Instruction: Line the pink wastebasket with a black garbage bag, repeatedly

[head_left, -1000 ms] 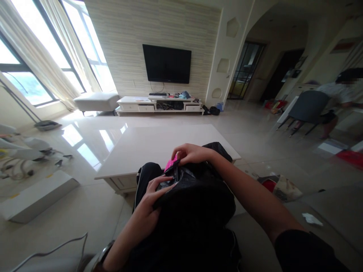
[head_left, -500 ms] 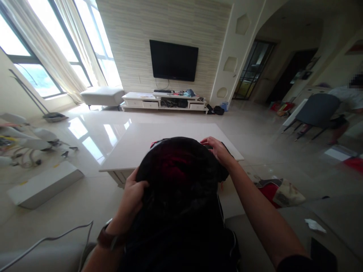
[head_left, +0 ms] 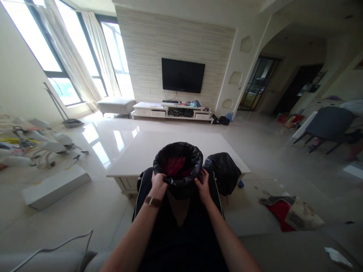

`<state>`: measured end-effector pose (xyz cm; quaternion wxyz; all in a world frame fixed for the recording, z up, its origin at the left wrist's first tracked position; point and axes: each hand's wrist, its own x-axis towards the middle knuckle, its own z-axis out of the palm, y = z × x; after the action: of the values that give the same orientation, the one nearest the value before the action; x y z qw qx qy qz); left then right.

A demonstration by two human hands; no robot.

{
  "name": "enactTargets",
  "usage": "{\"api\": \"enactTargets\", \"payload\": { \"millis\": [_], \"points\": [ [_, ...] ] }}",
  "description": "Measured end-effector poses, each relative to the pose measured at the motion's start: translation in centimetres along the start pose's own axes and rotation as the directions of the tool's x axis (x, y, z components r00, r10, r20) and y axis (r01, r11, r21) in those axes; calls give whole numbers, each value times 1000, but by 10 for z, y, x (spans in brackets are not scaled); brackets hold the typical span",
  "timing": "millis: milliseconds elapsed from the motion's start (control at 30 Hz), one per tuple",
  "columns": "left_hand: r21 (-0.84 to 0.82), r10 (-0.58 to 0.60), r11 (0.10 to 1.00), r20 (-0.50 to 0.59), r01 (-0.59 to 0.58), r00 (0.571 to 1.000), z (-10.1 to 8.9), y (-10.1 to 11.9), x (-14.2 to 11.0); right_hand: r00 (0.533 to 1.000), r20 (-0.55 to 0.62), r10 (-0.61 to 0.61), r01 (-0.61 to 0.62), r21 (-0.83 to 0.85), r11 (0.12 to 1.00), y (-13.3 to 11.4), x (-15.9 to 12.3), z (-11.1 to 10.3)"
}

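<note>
1. Nearest, at 7 o'clock on the rim, the left hand [head_left: 159,184] grips the lip; a brown strap [head_left: 152,201] circles its wrist. At 5 o'clock the right hand [head_left: 202,184] also holds the lip, thumb a little apart from its curled fingers.
2. Between the hands, straight ahead at 12 o'clock, is the round container [head_left: 183,193], mouth up and tilted slightly toward the wearer. It overlaps the worktop's near edge from this angle; whether it rests on the legs or that edge, I cannot tell.
3. Done, as far as shows: black plastic [head_left: 196,160] lines the container and folds over the visible rim. Left, I judge: some puckering near the left thumb. A dark-red patch [head_left: 174,165] shows inside; wall or contents, I cannot tell.
4. At 1 o'clock, just beside the container, a black bundle [head_left: 223,170] overlaps the worktop's near right corner and crowds movement that way.
5. The white worktop [head_left: 136,155] stretches from 11 to 1 o'clock beyond the rim, giving room to slide forward or leftward; its left edge slants away at 11.
6. Farther out, a long white box [head_left: 56,187] lies on the floor at 10 o'clock, a red-and-beige bag [head_left: 292,212] at 3.
7. Beyond the tiles, a low stand [head_left: 153,112] is at 12, under a television [head_left: 183,74].
</note>
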<state>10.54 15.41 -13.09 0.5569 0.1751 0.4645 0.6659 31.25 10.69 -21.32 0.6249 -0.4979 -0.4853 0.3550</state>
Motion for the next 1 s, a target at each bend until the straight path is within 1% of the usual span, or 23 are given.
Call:
{"api": "enactTargets", "payload": {
  "millis": [100, 200, 267, 367, 433, 500, 533, 600, 667, 733, 833, 1000],
  "points": [
    [-44, -26, 999, -52, 23, 998, 12, -13, 12, 997, -47, -54, 52, -26, 998, 21, -5, 7],
    [-84, -45, 996, -82, 39, 996, 24, -18, 26, 993, -51, -108, 105, -63, 992, 32, -13, 11],
    [-111, -61, 992, -47, 55, 997, 32, -19, 32, 991, -23, -132, 130, -84, 988, 34, -17, 13],
    [-151, -72, 985, 69, 82, 995, 37, -20, 33, 990, -21, -137, 135, -99, 986, 31, -20, 14],
    [-175, -74, 979, 166, 103, 983, 33, -23, 32, 991, -36, -132, 127, -109, 986, 28, -22, 14],
    [-144, -105, 980, 219, 138, 970, 20, -27, 35, 991, -48, -127, 120, -121, 985, 26, -23, 15],
    [-111, -130, 981, 216, 157, 968, 11, -30, 37, 991, -54, -123, 115, -126, 985, 26, -23, 15],
    [-29, -177, 982, 158, 184, 971, -8, -37, 44, 992, -64, -109, 100, -126, 987, 27, -23, 17],
    [26, -193, 981, 114, 192, 974, -25, -46, 50, 993, -68, -93, 85, -112, 990, 29, -23, 18],
    [69, -195, 980, 128, 187, 973, -37, -56, 55, 994, -63, -87, 80, -106, 991, 31, -22, 19],
    [139, -198, 975, 193, 173, 961, -43, -73, 59, 995, -34, -97, 90, -155, 984, 34, -22, 18],
    [228, -227, 960, 280, 166, 933, -41, -94, 65, 995, 4, -103, 101, -229, 968, 35, -25, 15]
  ]
}}
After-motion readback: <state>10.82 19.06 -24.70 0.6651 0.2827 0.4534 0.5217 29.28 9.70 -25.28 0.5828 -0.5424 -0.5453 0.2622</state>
